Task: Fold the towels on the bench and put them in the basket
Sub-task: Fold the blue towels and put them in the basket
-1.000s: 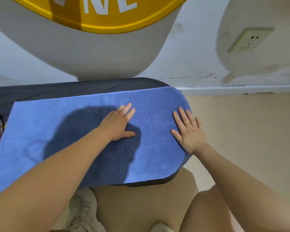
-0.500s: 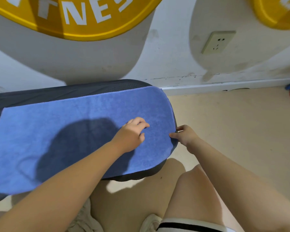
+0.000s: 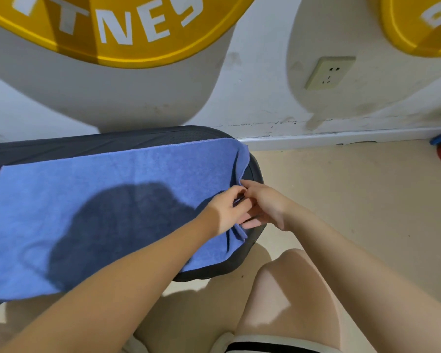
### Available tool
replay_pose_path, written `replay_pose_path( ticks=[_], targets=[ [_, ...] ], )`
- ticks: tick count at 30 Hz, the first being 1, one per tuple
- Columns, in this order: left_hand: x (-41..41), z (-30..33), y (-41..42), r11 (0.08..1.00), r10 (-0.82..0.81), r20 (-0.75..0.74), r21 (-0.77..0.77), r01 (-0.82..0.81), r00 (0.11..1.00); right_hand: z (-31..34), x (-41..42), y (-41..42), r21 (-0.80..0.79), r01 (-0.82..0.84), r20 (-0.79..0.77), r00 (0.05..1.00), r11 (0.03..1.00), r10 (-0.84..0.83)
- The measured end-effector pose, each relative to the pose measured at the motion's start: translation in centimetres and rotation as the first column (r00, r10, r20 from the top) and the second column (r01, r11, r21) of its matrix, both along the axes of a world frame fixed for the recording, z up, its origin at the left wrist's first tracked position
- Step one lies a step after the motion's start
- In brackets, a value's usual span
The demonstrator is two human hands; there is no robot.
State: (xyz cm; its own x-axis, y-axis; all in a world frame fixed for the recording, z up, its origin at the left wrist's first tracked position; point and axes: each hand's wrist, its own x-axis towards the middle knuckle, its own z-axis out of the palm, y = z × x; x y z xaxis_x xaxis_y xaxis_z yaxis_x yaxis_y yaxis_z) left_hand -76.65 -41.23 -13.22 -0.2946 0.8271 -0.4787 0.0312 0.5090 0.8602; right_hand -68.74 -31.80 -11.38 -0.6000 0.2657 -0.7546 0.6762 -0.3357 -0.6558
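Towel: lying spread across the bench, right end bunching.
Left hand: reaching right, pinching that edge.
Right hand: fingers curling, apparently gripping the same edge.

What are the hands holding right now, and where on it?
Both the left hand and the right hand pinch the blue towel at its right-hand short edge, bunched up at the end of the bench.
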Motion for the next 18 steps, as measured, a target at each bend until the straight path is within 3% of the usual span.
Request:
replay_pose_path(
  ticks=[3, 6, 9, 12, 14, 18],
  targets=[
    [-0.5, -0.5, 0.0, 0.995, 0.092, 0.012, -0.042, -0.091, 0.996, -0.1, -0.7, 0.3, 0.054, -0.078, 0.008, 0.997, 0.996, 0.078],
    [-0.5, -1.1, -0.1, 0.993, 0.106, -0.001, -0.049, -0.106, 0.994, -0.3, -1.8, 0.7, 0.241, -0.136, 0.115, 0.987, 0.961, 0.11],
    [-0.7, -1.4, 0.4, 0.985, 0.169, 0.039, -0.037, -0.168, 0.985, -1.4, -4.3, 0.9, 0.469, -0.341, 0.319, 0.925, 0.814, 0.203],
    [-1.4, -1.4, 0.5, 0.975, 0.223, 0.074, -0.012, -0.223, 0.972, -2.6, -6.2, 2.1, 0.651, -0.439, 0.464, 0.876, 0.619, 0.133],
    [-2.0, -1.7, -0.1, 0.984, 0.173, -0.032, -0.032, -0.174, 0.984, -3.2, -6.3, 3.5, 0.743, -0.305, 0.395, 0.918, 0.597, -0.023],
    [-2.5, -2.3, -1.9, 0.987, 0.088, -0.162, -0.122, -0.108, 0.983, -4.9, -5.8, 6.0, 0.701, 0.026, 0.181, 0.96, 0.712, -0.212]
  ],
)
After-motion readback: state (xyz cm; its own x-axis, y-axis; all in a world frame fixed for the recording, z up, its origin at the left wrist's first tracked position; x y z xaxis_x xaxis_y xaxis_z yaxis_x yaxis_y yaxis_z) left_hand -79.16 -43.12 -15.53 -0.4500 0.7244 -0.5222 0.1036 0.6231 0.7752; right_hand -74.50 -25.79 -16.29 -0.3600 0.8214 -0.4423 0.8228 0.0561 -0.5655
